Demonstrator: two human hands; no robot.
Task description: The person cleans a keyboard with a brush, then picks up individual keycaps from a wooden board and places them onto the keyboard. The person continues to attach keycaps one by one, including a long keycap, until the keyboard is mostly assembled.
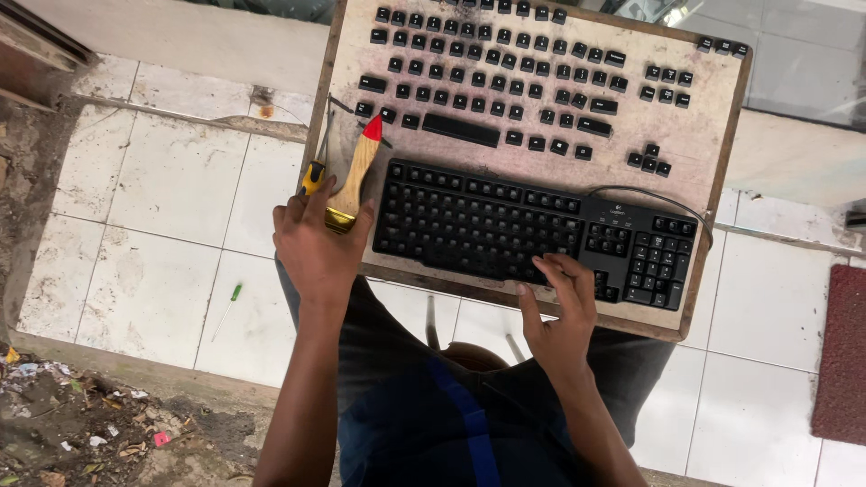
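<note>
A black keyboard lies on a worn wooden board resting across my lap. Several loose black keycaps are laid out in rows on the board behind it. My left hand rests at the board's left edge, fingers around the metal end of a paintbrush with a wooden handle and red tip. A yellow-handled tool lies just beside it. My right hand rests on the keyboard's front edge, fingertips on the keys near the right of the main block.
A small green screwdriver lies on the white tiled floor to the left. Dirt and litter fill the lower left corner. A red mat sits at the right edge. The keyboard's cable loops over its top right.
</note>
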